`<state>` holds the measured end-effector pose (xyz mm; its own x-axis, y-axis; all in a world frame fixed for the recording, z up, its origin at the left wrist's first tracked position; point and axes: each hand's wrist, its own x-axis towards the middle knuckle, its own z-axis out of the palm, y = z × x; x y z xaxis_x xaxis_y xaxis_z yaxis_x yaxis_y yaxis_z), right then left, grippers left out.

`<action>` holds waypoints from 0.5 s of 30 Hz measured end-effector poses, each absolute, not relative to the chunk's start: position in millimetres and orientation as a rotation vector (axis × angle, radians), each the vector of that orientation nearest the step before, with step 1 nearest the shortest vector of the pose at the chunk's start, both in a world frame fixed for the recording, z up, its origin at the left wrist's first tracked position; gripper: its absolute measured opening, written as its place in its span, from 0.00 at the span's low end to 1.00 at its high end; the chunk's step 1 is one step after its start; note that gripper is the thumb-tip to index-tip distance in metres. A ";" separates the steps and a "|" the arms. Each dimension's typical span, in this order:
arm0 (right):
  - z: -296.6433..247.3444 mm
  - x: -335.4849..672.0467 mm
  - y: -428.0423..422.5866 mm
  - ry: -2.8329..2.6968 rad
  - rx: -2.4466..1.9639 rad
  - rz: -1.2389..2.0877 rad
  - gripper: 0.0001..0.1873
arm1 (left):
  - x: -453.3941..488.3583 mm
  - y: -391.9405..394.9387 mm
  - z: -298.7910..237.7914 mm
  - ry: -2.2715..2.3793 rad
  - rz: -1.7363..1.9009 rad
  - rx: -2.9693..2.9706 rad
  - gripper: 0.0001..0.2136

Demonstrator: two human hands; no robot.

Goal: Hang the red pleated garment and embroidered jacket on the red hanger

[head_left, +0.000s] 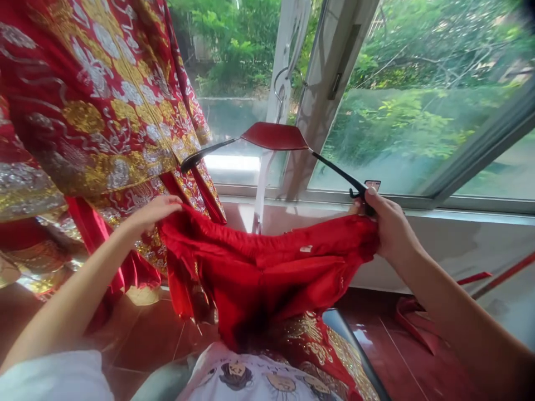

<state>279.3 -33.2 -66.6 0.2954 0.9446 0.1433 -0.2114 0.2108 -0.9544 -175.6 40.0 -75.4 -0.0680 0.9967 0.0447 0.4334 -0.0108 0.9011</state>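
Note:
A red skirt [267, 262] with a gathered waistband, a small white label and gold embroidery lower down is stretched between my hands. My left hand [159, 213] pinches the left end of its waistband. At the other end, my right hand [390, 225] grips the waistband together with the tip of a hanger. That hanger [275, 136] has a dark red middle panel and black arms, and its metal hook hangs on a white stand [267, 189]. Its left arm end is free, above and to the right of my left hand.
Red garments with gold and silver sequins [125, 111] hang at the left. Behind the stand are sliding windows [401, 128] and a sill. A red strap-like object [418, 323] lies on the tiled floor [146, 334] at the right. A dark-edged seat [355, 340] is partly under the skirt.

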 end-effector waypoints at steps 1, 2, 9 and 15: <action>-64.7 280.5 -32.7 -0.902 -1.013 0.983 0.29 | -180.0 48.4 -70.8 1.623 1.020 1.538 0.06; -62.9 281.7 -32.2 -0.892 -1.003 0.993 0.28 | -183.0 56.4 -66.0 1.651 0.995 1.530 0.06; -59.1 286.3 -29.6 -0.934 -0.918 1.069 0.20 | -154.5 78.7 -25.5 1.745 0.871 1.341 0.08; -56.4 286.5 -28.6 -0.940 -0.897 1.092 0.20 | -131.4 77.9 14.8 1.748 0.901 1.647 0.11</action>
